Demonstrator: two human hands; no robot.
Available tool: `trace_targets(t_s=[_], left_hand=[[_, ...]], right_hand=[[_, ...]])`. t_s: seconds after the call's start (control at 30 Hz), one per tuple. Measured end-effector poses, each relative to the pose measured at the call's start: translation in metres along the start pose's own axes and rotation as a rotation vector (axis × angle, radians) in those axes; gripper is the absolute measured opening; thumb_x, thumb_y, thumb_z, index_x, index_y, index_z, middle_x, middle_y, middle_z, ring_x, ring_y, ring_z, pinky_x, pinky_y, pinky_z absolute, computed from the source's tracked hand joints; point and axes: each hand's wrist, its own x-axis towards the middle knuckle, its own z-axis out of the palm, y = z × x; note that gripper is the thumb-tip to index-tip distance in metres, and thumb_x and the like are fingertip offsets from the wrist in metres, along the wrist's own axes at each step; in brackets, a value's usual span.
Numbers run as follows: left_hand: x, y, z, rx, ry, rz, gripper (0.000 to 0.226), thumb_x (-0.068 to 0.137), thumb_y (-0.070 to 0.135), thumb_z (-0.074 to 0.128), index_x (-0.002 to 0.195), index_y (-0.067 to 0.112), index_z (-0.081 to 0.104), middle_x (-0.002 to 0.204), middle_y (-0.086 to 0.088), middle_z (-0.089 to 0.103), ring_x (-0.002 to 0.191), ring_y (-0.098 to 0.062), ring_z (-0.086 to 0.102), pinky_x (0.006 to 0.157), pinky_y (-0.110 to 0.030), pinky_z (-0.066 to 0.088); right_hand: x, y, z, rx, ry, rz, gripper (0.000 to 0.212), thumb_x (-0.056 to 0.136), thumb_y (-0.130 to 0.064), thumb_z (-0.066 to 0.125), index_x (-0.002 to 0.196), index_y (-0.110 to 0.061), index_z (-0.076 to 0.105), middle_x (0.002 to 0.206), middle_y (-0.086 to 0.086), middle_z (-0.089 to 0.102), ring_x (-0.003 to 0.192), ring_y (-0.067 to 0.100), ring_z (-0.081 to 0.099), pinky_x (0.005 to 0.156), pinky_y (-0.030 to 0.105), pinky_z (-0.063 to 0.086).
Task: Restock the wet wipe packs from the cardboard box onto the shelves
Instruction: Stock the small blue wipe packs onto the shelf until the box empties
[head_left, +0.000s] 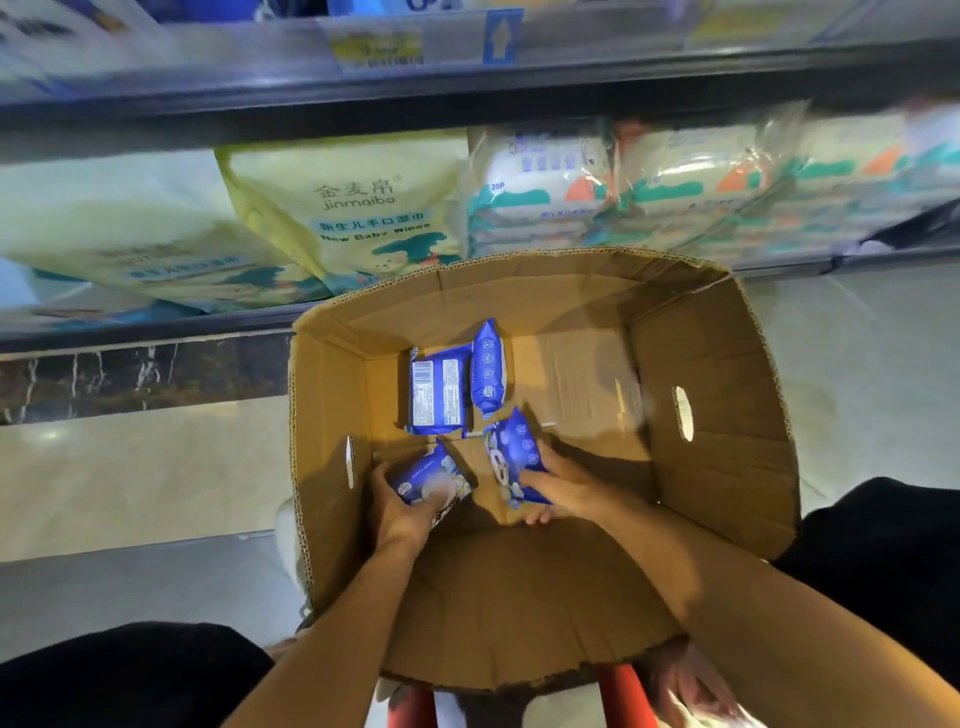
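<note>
An open cardboard box (717, 395) stands on the floor in front of the shelves. Both my arms reach down into it. My left hand (402, 506) grips a small blue wet wipe pack (423, 475) near the box's left wall. My right hand (558, 486) grips another blue pack (511, 454) at the middle of the box floor. Two more blue packs lie loose further back: one flat with its barcode up (439, 395), one on its edge (488, 366) beside it.
The low shelf (156, 325) behind the box holds large yellow baby wipe bags (353, 208) on the left and white multi-packs of wipes (613, 182) on the right. A higher shelf edge (467, 78) with price tags runs above. My dark-clothed knees flank the box.
</note>
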Motion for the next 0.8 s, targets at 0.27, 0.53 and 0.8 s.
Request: trace_targets(t_s=[0.27, 0.53, 0.8], left_hand=[[-0.011, 0.006, 0.007, -0.005, 0.046, 0.045, 0.101, 0.077, 0.007, 0.082, 0.153, 0.023, 0.017, 0.145, -0.013, 0.046, 0.132, -0.032, 0.048, 0.100, -0.048, 0.046], [-0.021, 0.014, 0.001, 0.089, 0.017, 0.107, 0.059, 0.068, 0.019, 0.091, 0.117, 0.007, 0.060, 0.111, -0.009, 0.071, 0.098, -0.023, 0.068, 0.076, -0.029, 0.053], [-0.067, 0.065, -0.024, 0.152, -0.039, 0.360, 0.042, 0.067, 0.029, 0.092, 0.089, 0.026, 0.056, 0.101, -0.001, 0.074, 0.091, -0.017, 0.071, 0.091, -0.046, 0.057]], right_hand=[[0.000, 0.001, 0.015, -0.081, 0.372, 0.028, 0.058, 0.072, -0.032, 0.088, 0.114, -0.016, 0.051, 0.115, 0.003, 0.066, 0.103, 0.021, 0.066, 0.079, 0.030, 0.053], [-0.030, -0.010, -0.011, -0.082, 0.313, -0.114, 0.046, 0.074, -0.038, 0.085, 0.112, -0.018, 0.069, 0.110, -0.001, 0.074, 0.102, 0.019, 0.069, 0.092, 0.037, 0.055], [-0.126, -0.048, -0.056, -0.104, 0.394, -0.358, 0.029, 0.077, -0.031, 0.082, 0.101, -0.022, 0.068, 0.094, -0.010, 0.074, 0.087, 0.010, 0.069, 0.083, 0.030, 0.052]])
